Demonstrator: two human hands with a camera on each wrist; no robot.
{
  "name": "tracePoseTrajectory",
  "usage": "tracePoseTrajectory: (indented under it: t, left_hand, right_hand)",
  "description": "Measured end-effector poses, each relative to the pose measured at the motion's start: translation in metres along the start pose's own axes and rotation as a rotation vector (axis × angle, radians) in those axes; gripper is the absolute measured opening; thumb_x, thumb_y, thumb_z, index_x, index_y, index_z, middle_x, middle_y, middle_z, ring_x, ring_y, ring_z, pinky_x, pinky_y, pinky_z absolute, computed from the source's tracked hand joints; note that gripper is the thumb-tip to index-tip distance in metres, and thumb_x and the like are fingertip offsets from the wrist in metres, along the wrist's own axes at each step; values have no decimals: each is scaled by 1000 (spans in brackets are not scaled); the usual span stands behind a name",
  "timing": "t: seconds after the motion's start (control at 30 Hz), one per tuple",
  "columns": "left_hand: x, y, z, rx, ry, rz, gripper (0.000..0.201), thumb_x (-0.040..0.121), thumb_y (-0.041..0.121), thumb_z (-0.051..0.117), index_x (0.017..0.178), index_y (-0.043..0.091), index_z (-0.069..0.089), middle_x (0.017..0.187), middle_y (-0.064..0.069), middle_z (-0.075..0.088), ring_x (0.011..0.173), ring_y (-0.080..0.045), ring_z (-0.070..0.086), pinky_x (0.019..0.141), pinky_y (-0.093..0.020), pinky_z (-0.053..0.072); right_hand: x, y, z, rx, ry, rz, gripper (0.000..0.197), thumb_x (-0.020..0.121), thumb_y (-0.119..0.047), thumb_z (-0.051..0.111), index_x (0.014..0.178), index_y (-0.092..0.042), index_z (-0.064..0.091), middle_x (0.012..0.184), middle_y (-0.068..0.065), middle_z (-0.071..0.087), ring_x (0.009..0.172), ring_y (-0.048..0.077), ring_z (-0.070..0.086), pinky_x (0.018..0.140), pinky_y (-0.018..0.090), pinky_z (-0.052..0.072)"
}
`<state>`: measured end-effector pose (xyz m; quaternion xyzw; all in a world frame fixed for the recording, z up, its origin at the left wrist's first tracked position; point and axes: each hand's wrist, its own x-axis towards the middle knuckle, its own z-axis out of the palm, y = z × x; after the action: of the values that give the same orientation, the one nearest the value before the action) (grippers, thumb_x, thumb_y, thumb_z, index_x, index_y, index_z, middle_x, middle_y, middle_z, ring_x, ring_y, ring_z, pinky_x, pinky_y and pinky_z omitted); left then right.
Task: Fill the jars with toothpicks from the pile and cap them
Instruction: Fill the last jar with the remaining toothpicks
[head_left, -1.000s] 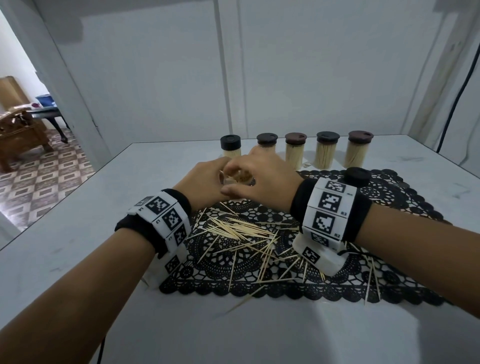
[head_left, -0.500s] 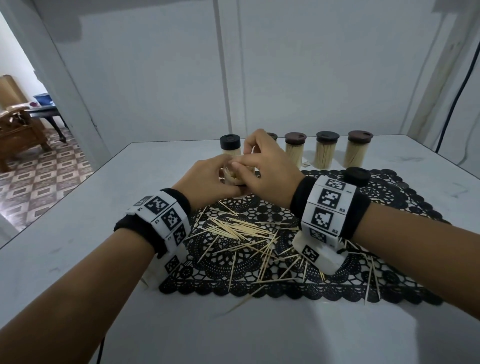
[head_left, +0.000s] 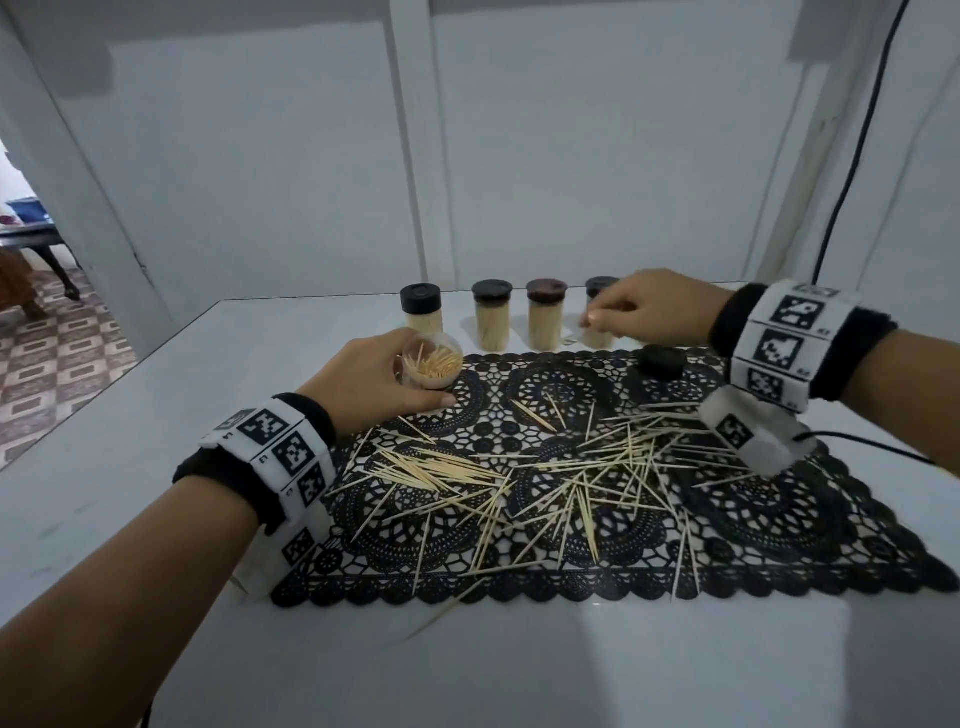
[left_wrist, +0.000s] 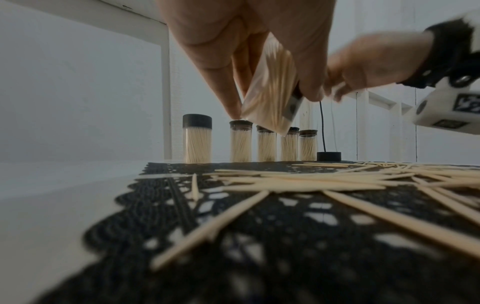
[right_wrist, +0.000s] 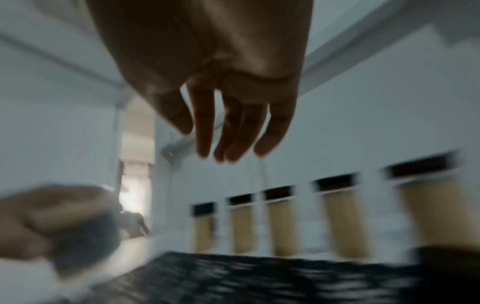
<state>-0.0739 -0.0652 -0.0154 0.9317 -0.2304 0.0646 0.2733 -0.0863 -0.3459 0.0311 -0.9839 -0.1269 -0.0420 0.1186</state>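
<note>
1. Since half a second ago the two hands have parted: the right hand (head_left: 654, 312) has left the open jar (head_left: 432, 360) and gone out to the right, while the left hand (head_left: 379, 379) remains on that jar.
2. Left hand: its grip is closed round the open jar, thumb on the near side and fingers (left_wrist: 310, 61) behind. The jar is uncapped, tilted (plain in the left wrist view), packed with toothpicks, and sits at the far left corner of the black lace mat (head_left: 779, 525).
3. Capped jars (head_left: 491, 322): a row stands upright on the white table (head_left: 130, 415) just beyond the mat's far edge, each full of toothpicks and closed with a dark cap. Five show in the left wrist view.
4. Toothpick pile (head_left: 561, 478): loose sticks lie scattered across the middle of the mat, a few over its near edge.
5. Loose cap (head_left: 662, 359): black, lying flat on the far right part of the mat, just below the right hand and apart from it.
6. Right hand: above the right end of the jar row, fingers hanging loosely curled (right wrist view blurred); nothing visibly held.
</note>
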Motion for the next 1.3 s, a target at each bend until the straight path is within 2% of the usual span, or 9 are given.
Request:
tracePoseTrajectory:
  t: [0.13,0.23,0.43,0.53,0.63,0.8,1.03,1.2,1.3]
  left_hand:
    - [0,0,0,11,-3,-7,59,70,41,78,119,20,55,97,13,56,86,-2,52,67,-5,34]
    - [1,0,1,14,-7,-15,59,69,41,78,120,20,55,100,10,58,91,-8,54,70,-9,35]
    - [0,2,1,9,-3,-22,56,70,38,78,118,20,56,100,8,59,92,-10,54,77,-20,37]
    - [-1,3,1,9,2,-25,56,70,37,79,118,20,56,97,10,58,93,-10,54,80,-21,36]
    - [-2,3,1,-6,13,-32,56,69,37,79,118,22,56,97,11,57,94,-10,55,81,-22,36]
    - [-3,4,1,-5,14,-27,56,70,36,79,119,21,56,96,13,57,92,-9,53,80,-21,35]
    - [-1,1,1,20,19,-18,56,69,39,78,118,21,57,101,8,59,89,-9,54,69,-10,34]
    - [-1,1,1,19,20,-18,56,70,37,78,118,20,57,100,9,59,93,-12,55,72,-17,36]
    - [0,0,1,35,23,-17,57,70,39,78,119,20,56,101,9,59,92,-11,54,70,-14,35]
  right_hand:
    - [-15,46,12,-266,-356,129,33,98,-20,39,125,-20,58,125,-1,59,107,14,53,90,20,34]
    - [-26,63,25,-387,-522,160,36,97,-18,37,129,-15,53,131,2,54,116,18,50,99,24,34]
    - [-47,53,39,-363,-477,37,28,95,-23,42,105,-6,61,106,12,60,100,26,54,91,37,43]
    - [-57,38,42,-318,-451,-34,28,97,-31,41,102,-12,62,97,1,60,96,22,55,87,31,43]
    - [-62,24,44,-252,-403,-108,22,97,-29,43,78,-27,55,77,-12,50,87,19,54,79,25,41]
    - [-66,7,49,-174,-378,-124,30,96,-28,45,117,-15,62,104,-4,61,92,10,54,84,18,39]
    - [-68,16,33,-178,-400,-129,40,92,-29,53,131,-21,50,121,-2,55,104,10,51,90,18,38]
    - [-79,37,28,-358,-591,-29,61,88,-29,60,142,-17,34,133,6,41,119,20,43,100,28,37]
    - [-82,39,31,-422,-544,-56,50,90,-33,56,136,-18,43,128,4,45,112,16,46,97,28,38]
